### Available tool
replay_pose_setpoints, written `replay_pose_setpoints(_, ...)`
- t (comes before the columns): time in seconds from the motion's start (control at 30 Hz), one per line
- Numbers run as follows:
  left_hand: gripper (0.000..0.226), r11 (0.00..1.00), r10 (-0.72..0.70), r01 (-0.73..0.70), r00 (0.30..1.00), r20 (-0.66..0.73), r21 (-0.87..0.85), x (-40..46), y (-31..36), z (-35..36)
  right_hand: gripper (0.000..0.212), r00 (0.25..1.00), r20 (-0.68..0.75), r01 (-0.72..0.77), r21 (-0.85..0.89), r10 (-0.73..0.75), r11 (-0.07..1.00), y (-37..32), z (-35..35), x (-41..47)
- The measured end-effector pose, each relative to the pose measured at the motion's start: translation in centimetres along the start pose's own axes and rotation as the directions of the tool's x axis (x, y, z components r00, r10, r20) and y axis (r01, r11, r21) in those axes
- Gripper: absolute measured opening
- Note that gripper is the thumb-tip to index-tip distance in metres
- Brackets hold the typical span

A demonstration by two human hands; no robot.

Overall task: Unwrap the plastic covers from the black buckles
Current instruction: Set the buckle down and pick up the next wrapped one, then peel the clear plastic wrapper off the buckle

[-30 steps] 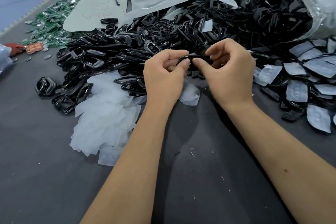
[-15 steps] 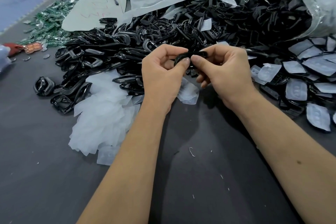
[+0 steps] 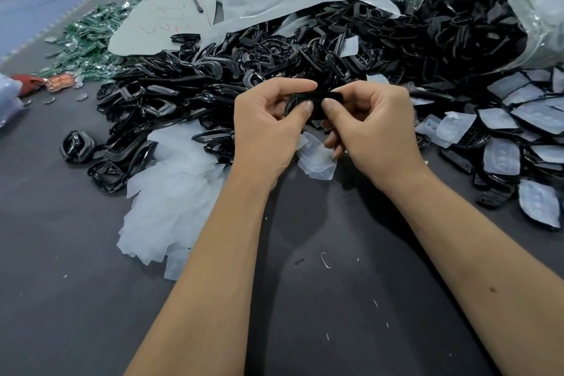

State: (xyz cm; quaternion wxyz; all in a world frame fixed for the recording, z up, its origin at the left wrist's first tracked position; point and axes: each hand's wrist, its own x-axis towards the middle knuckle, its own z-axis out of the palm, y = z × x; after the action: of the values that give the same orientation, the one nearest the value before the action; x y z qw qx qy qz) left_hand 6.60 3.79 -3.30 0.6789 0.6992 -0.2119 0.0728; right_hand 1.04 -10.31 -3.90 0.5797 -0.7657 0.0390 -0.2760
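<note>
Cover pile (image 3: pixel 171 192): nine o'clock of the hands, stripped covers heaped on the worktop (image 3: pixel 351 299).
Left hand (image 3: pixel 268 131): grip pinching the buckle (image 3: pixel 308 98), thumb and forefinger closed on its left end.
Buckle: dead centre, held off the worktop between both hands, just in front of the big black buckle heap (image 3: pixel 274 61) at twelve o'clock.
Right hand (image 3: pixel 375 128): grip pinching the buckle's right end; loose cover (image 3: pixel 317 159) hanging just below.
Risk: thin film, slick buckle; could slip and vanish into the heap, or tear and leave scraps.
Wrapped buckles (image 3: pixel 518 143): three o'clock, near the right forearm; elbow sweep could scatter them.
Room: bare worktop at six o'clock, crowded everywhere beyond.
</note>
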Motion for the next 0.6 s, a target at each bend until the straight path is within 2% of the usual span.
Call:
replay_pose_setpoints(0.17,0.027,0.999,0.0,0.002,0.999,-0.04,0.047,0.0,0.2,0.3,0.01,0.998,-0.055,0.01,-0.065,-0.014,0.998,-0.3,0.1,-0.2)
replay_pose_setpoints(0.27,0.025,0.994,0.048,-0.022,0.97,-0.237,0.11,0.4,0.2,0.2,0.026,0.993,-0.083,0.06,-0.251,-0.083,0.966,-0.3,0.3,-0.2)
replay_pose_setpoints(0.3,0.025,0.993,0.059,-0.022,0.947,-0.315,0.118,0.5,0.1,0.0,0.03,0.992,-0.034,0.104,-0.328,-0.122,0.939,-0.3,0.5,-0.2)
replay_pose_setpoints(0.37,0.023,0.995,0.057,-0.015,0.903,-0.427,0.103,0.7,-0.3,-0.4,0.036,0.975,0.15,0.214,-0.464,-0.162,0.86,-0.5,1.0,-0.6)
replay_pose_setpoints(0.43,0.023,0.998,0.031,-0.004,0.878,-0.478,0.057,0.9,-0.5,-0.7,0.043,0.949,0.292,0.274,-0.586,-0.117,0.762,-0.5,1.5,-1.0)
replay_pose_setpoints(0.5,0.024,1.0,0.002,0.008,0.871,-0.491,0.017,1.0,-0.6,-0.8,0.041,0.947,0.309,0.271,-0.625,-0.086,0.732,-0.4,1.6,-0.9)
replay_pose_setpoints(0.6,0.025,1.0,-0.016,0.015,0.866,-0.499,-0.005,1.0,-0.5,-0.8,0.02,0.966,0.236,0.218,-0.513,-0.108,0.83,-0.4,1.1,-0.6)
